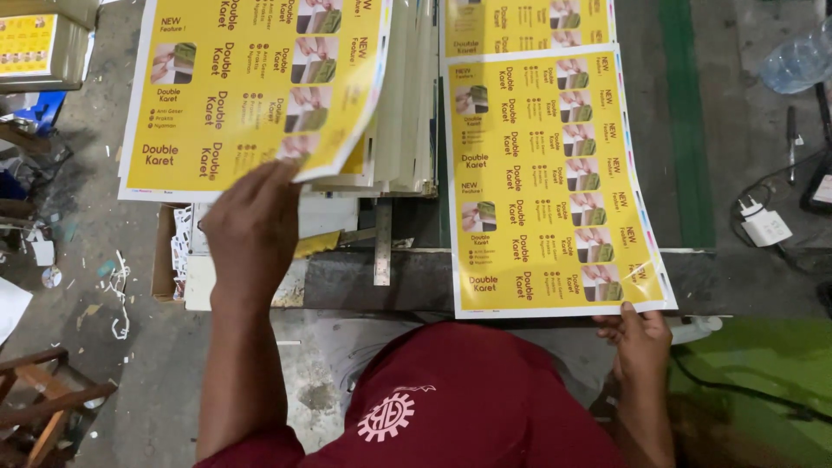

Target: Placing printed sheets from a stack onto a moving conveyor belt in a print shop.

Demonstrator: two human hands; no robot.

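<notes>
Grey worktop (416, 282) carries a yellow printed sheet (546, 182) pinched at its near edge by the right hand (640, 340), while the left hand (251, 227) grips the top sheet (247, 87) of the stack (403, 121) (best lifted slowly, corners square).

One head-worn camera looks steeply down, close over the worktable (416, 282) and floor.

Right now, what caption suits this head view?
Left hand lifts a yellow printed sheet; right hand grips another sheet.
</notes>
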